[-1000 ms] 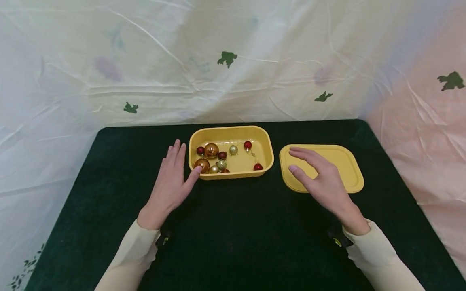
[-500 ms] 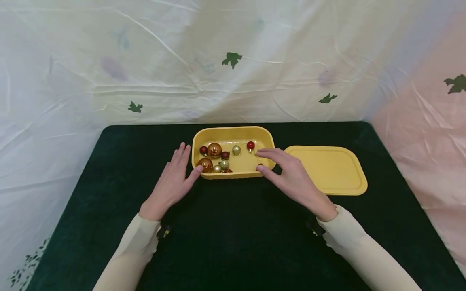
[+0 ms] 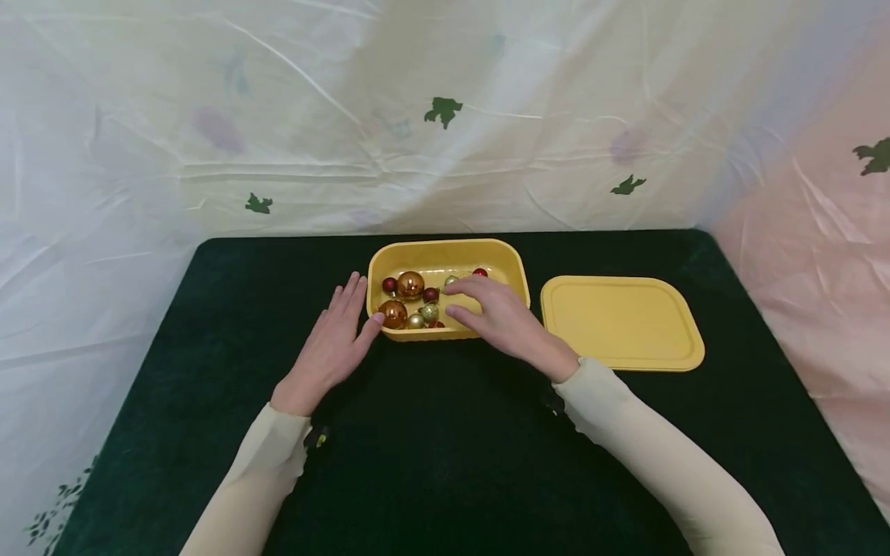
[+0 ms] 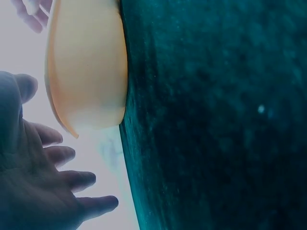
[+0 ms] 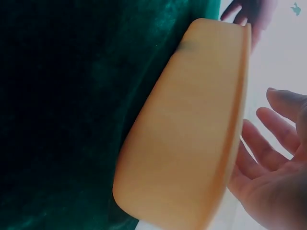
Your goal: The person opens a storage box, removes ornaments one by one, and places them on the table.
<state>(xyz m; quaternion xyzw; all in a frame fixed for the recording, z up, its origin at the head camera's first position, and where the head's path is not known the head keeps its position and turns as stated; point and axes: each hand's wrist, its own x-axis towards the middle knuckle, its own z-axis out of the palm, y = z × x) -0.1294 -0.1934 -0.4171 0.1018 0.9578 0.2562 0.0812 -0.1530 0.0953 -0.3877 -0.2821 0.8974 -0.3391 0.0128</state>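
Note:
A yellow rectangular box (image 3: 445,334) holds several small Christmas baubles: amber ones such as this bauble (image 3: 411,286), dark red and pale gold ones. At its left end lies my left hand (image 3: 331,345), fingers straight along the side and thumb at the near left corner. My right hand (image 3: 502,316) hangs over the box's right half, fingers loosely bent, thumb and forefinger apart with nothing between them. It hides part of a gold bauble (image 3: 451,280) and a red bauble (image 3: 480,272). In the right wrist view the right hand's fingers (image 5: 264,143) reach above the box's rim.
A flat yellow lid (image 3: 626,320) lies on the dark green cloth-covered table (image 3: 431,463), right of the box. A pale curtain (image 3: 313,116) with green leaf-like shapes hangs behind the table's far edge. Pinkish cloth (image 3: 820,270) hangs along the right side.
My right hand has moved left from above the lid to over the right half of the box. The left hand stays at the box's left end, and the baubles look unmoved.

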